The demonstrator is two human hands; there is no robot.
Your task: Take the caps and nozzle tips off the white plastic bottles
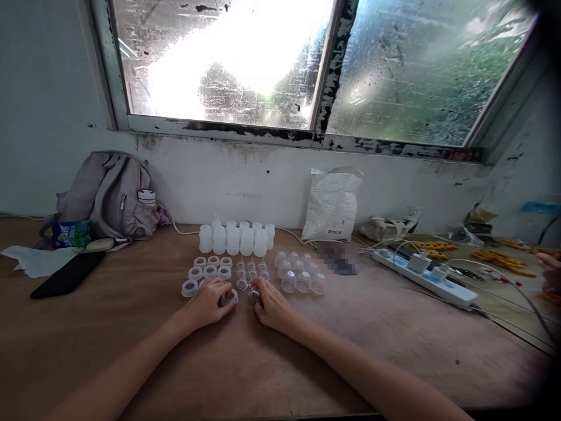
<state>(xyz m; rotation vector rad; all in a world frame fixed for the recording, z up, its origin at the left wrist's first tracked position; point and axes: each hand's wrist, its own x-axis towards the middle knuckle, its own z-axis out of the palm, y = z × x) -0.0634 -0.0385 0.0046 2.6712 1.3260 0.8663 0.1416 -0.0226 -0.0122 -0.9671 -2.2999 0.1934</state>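
Note:
My left hand (212, 302) is closed with its fingers around a translucent white plastic ring (229, 299) at the front of a group of similar white rings (210, 271). Beside it, my right hand (272, 305) pinches a small clear round plastic piece (253, 296), near the front of several matching clear pieces (251, 266). To the right of that hand stand rows of clear plastic cups (302, 283). Behind all of these, frosted white bottles (233, 240) stand upright in rows. Fingers partly cover both held parts.
A grey backpack (103, 193) and a black flat item (68, 275) lie left on the wooden table (219, 374). A white pouch (333, 204) leans on the wall. A power strip (425, 278) with cables runs at right, near yellow parts (499, 262) and another person's hand (550, 272).

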